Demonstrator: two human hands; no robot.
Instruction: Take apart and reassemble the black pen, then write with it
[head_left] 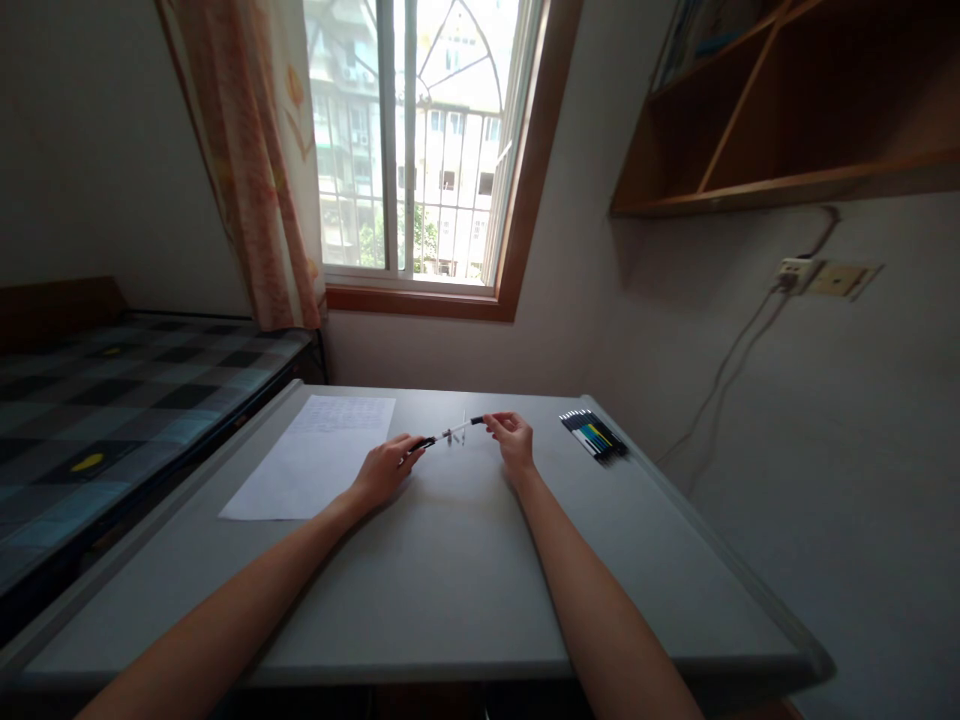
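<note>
A slim pen point(452, 430), black toward both ends and pale or clear in the middle, is stretched between my two hands above the table. My left hand point(386, 468) is closed on its black left part. At the other end, the fingertips of my right hand point(514, 438) pinch the short black piece. Whether the pen is in one piece or pulled apart I cannot tell. Just behind and below it, several small loose parts point(457, 438) lie on the tabletop, too small to name, with a thin stick-like piece among them.
A white paper sheet point(300, 470) with faint writing lies left on the grey table point(442, 580). To the right is a row of pens point(592, 437), mostly black, some yellow and blue. A checked bed point(150, 390) stands at left; shelves point(720, 200) hang on the right wall.
</note>
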